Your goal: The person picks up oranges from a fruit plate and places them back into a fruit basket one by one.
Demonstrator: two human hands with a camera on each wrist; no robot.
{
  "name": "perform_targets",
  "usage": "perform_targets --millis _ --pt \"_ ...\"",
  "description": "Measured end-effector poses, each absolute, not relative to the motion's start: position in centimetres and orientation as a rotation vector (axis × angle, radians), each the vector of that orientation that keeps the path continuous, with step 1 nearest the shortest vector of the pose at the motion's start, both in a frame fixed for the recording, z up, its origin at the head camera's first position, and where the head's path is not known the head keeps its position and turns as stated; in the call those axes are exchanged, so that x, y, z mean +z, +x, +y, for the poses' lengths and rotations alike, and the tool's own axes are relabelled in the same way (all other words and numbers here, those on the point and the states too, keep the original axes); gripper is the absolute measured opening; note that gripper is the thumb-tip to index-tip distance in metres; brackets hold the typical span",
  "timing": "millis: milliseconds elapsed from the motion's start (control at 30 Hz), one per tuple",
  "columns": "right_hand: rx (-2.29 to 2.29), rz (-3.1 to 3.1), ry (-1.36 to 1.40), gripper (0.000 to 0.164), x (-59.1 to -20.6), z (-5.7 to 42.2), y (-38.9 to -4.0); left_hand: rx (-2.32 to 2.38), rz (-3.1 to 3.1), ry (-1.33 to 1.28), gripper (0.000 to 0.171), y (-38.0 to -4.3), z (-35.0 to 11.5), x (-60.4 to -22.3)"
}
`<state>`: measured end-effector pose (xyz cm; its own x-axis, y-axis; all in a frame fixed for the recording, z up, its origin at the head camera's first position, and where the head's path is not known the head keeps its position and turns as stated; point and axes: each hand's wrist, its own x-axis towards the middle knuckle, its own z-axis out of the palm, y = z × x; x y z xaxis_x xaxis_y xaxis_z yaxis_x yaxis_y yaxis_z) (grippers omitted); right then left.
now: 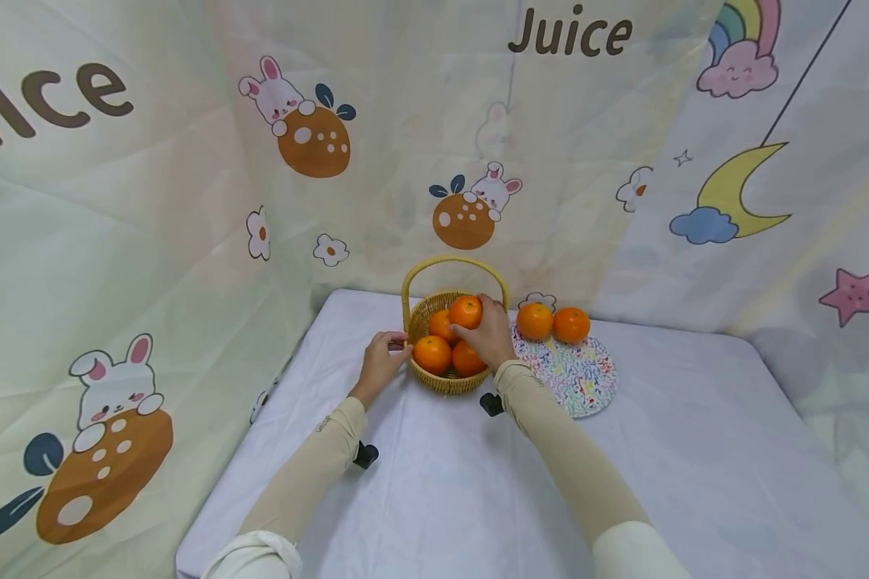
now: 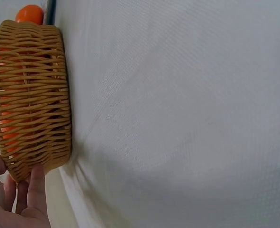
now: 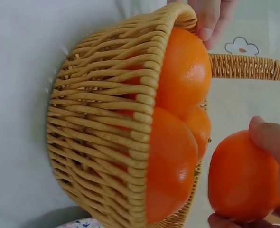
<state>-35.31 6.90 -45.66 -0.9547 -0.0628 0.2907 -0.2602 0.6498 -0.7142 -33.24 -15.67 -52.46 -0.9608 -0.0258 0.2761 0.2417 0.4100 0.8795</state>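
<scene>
A wicker basket (image 1: 443, 386) with a tall arched handle stands on the table, several oranges inside it, such as the front-left orange (image 1: 431, 355). My left hand (image 1: 382, 360) grips the basket's left rim; in the left wrist view its thumb and fingers (image 2: 37, 190) lie on the woven side. Above the basket's opening, my right hand (image 1: 492, 331) holds an orange (image 1: 467, 312) between thumb and fingers. The right wrist view has this held orange (image 3: 243, 176) apart from the ones in the basket.
Two more oranges (image 1: 535, 321) (image 1: 571, 325) sit at the back of a round speckled mat (image 1: 586, 386), right of the basket. A white cloth covers the table (image 1: 695, 450). Printed fabric (image 1: 391, 121) hangs close behind the basket and along the left side.
</scene>
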Motion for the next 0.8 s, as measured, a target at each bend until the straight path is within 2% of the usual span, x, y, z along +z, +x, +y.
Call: perform_targets --millis 800 --pt "0.994 -2.776 0.125 0.073 -46.7 5.3 -36.4 -1.577 -2.403 -0.173 0.028 -33.4 -15.7 -52.7"
